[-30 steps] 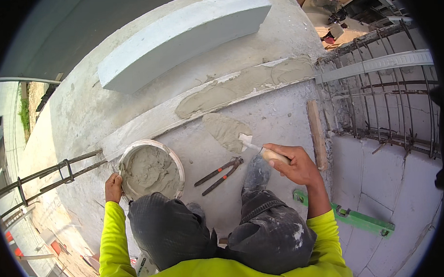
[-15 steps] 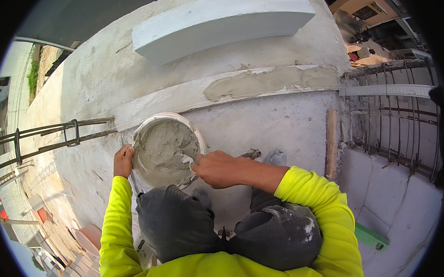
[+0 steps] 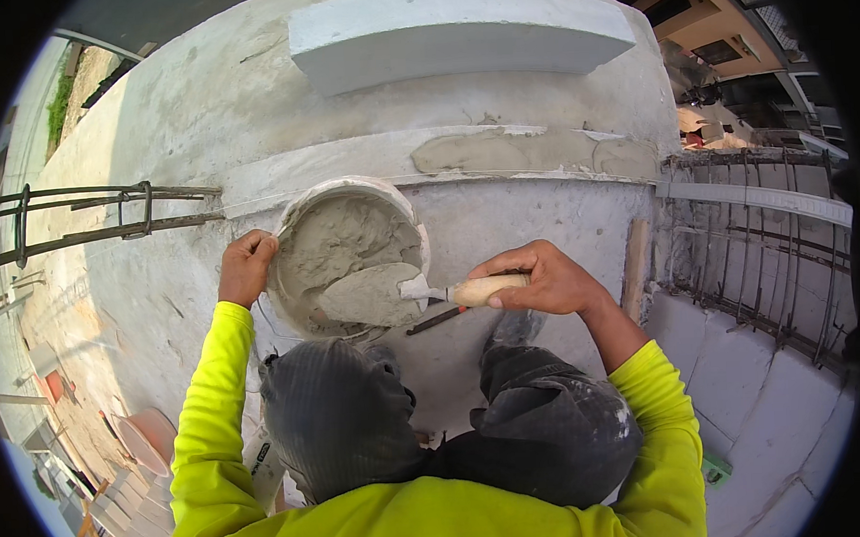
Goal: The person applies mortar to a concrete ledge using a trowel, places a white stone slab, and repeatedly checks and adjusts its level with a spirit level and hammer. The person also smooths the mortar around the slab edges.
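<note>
A round bucket [image 3: 420,226] of wet grey mortar [image 3: 337,236] stands in front of my knees. My left hand [image 3: 248,267] is closed on its left rim, fingertips over the edge. In my right hand [image 3: 550,275] is a trowel [image 3: 487,289], held by its wooden handle to the right of the bucket. The blade reaches in over the right rim and carries a heap of mortar [image 3: 369,296], which hides most of the metal. Beyond the bucket, a strip of spread mortar [image 3: 511,153] lies along the top of the low block course.
A pale block [image 3: 459,46] lies farther off. Rebar cages jut out on the left [image 3: 111,206] and right [image 3: 745,226]. A taut string runs along the block course. Beside the bucket lies a dark tool [image 3: 437,320] with a red part. A wooden board [image 3: 635,271] stands at right.
My right hand has moved right and turned, bringing the trowel up into sight with mortar on its blade. My left hand stays on the rim. The whole view has shifted slightly.
</note>
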A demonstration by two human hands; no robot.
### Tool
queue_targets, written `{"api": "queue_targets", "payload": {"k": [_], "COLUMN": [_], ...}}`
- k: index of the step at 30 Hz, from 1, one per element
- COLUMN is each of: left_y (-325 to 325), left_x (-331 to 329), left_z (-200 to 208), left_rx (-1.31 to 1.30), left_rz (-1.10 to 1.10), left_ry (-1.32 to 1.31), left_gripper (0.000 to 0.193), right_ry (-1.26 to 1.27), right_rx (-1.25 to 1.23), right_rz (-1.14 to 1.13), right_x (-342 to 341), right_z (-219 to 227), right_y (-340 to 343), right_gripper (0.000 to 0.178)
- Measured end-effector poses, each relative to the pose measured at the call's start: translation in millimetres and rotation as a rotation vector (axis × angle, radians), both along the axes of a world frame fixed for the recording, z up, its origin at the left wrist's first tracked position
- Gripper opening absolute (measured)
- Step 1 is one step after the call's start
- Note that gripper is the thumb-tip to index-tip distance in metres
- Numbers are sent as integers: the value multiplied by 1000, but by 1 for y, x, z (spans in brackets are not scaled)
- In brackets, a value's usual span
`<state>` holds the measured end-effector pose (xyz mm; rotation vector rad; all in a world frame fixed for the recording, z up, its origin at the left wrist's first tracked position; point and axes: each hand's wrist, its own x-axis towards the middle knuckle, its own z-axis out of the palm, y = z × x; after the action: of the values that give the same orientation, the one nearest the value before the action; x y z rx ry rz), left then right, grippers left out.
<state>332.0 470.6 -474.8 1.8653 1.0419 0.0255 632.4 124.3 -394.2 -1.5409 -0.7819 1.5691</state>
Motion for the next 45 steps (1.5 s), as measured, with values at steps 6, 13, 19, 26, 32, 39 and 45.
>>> {"api": "queue_targets", "payload": {"k": [6, 13, 19, 26, 32, 39, 45], "left_y": [21, 31, 33, 35, 36, 42, 49], "left_x": [-34, -45, -44, -49, -48, -57, -64], "left_z": [-30, -44, -39, -47, -48, -59, -60], "left_rx": [-108, -139, -211, -212, -201, -194, -201], "left_rz": [119, 137, 168, 178, 236, 286, 236], "left_ry": [97, 130, 177, 136, 188, 213, 243], "left_gripper": [22, 24, 24, 22, 21, 21, 23], "right_ry": [-475, -1448, -1424, -1144, -534, -293, -590], "right_rx": [102, -7, -148, -69, -337, -30, -270], "right_rz": [-374, -9, 28, -565, -1041, -1289, -1104], "right_x": [62, 138, 150, 103, 14, 31, -20], "right_z": [69, 33, 5, 19, -36, -155, -196], "right_y": [-84, -94, -101, -156, -215, -152, -134], "right_gripper": [43, 38, 40, 38, 42, 54, 52]}}
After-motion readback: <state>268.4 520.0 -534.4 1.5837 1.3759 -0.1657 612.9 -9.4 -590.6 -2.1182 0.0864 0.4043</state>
